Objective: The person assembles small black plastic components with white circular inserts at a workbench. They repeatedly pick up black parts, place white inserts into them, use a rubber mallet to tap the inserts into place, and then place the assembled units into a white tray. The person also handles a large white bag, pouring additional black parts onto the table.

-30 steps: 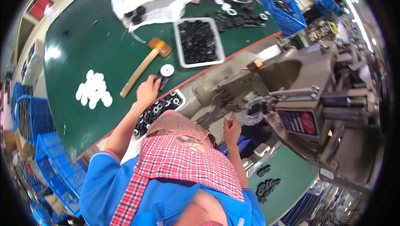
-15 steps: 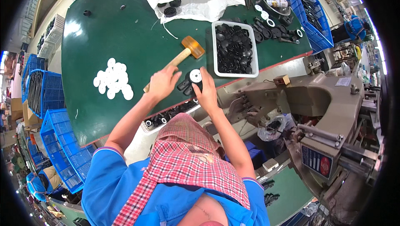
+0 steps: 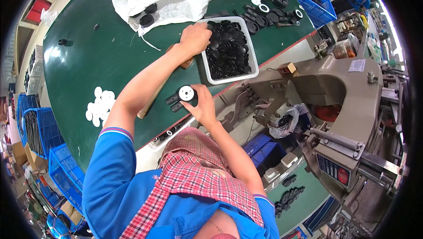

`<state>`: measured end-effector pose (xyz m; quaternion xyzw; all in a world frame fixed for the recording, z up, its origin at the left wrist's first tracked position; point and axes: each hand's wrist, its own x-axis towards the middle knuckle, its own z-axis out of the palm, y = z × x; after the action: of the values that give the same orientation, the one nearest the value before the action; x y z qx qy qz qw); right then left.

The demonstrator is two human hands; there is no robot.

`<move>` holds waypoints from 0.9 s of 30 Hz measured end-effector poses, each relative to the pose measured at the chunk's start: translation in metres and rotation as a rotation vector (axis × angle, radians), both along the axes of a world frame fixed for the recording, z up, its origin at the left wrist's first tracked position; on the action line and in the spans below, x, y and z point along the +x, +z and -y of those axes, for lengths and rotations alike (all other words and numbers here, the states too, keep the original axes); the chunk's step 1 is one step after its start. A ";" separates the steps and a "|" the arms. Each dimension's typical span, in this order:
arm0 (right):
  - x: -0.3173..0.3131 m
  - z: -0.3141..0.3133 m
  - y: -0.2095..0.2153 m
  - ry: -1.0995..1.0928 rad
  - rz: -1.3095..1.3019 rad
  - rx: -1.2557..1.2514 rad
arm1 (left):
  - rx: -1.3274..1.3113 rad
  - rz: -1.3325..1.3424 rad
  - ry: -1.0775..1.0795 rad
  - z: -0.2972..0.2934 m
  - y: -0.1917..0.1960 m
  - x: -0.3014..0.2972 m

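In the head view, the left hand (image 3: 195,39) has left the small part near the edge of the bench (image 3: 79,69) and now reaches to the upper left corner of the white plastic tub (image 3: 233,79) of black round caps (image 3: 229,49). The right hand (image 3: 204,107) stays on the black two-pronged part (image 3: 174,101), thumb and fingers closed about its round end, with a holed white disc (image 3: 186,93) seated on top. The hands are thus well apart; my reading is that one steadies the piece while the other draws on the tub

The left fingers are bent out of sight, so whether they grip a cap cannot be told. The left forearm covers much of the mallet (image 3: 153,100), and its head barely shows. The sleeve overlaps the loose white discs (image 3: 100,102). Below the bench edge, the checked apron (image 3: 211,186) hides most of a container with ringed parts (image 3: 169,132)
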<state>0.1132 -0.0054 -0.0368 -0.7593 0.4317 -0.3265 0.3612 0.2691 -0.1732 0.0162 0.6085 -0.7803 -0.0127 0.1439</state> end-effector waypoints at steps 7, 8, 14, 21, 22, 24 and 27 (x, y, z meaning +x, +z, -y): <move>0.000 -0.001 0.000 -0.028 0.027 -0.010 | 0.088 -0.176 -0.114 -0.002 0.009 0.006; 0.000 -0.001 0.001 -0.013 0.024 0.039 | 0.052 -0.234 -0.125 -0.007 0.006 0.008; 0.006 -0.002 -0.003 -0.038 -0.035 -0.016 | -0.098 -0.522 -0.172 -0.021 -0.023 0.010; 0.003 0.001 -0.011 0.009 0.010 -0.047 | 0.026 -0.854 0.046 -0.036 -0.023 -0.003; 0.002 0.002 -0.011 0.016 0.017 -0.043 | 0.004 -0.864 0.057 -0.038 -0.025 -0.005; 0.002 0.002 -0.009 0.021 0.001 -0.019 | 0.039 -0.867 0.093 -0.042 -0.024 -0.008; 0.002 0.001 -0.008 0.034 0.007 -0.005 | 0.009 -0.840 0.128 -0.051 -0.024 -0.007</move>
<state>0.1151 -0.0069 -0.0451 -0.7663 0.4168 -0.3239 0.3662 0.2622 -0.1222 -0.0081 0.5981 -0.6146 -0.2540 0.4472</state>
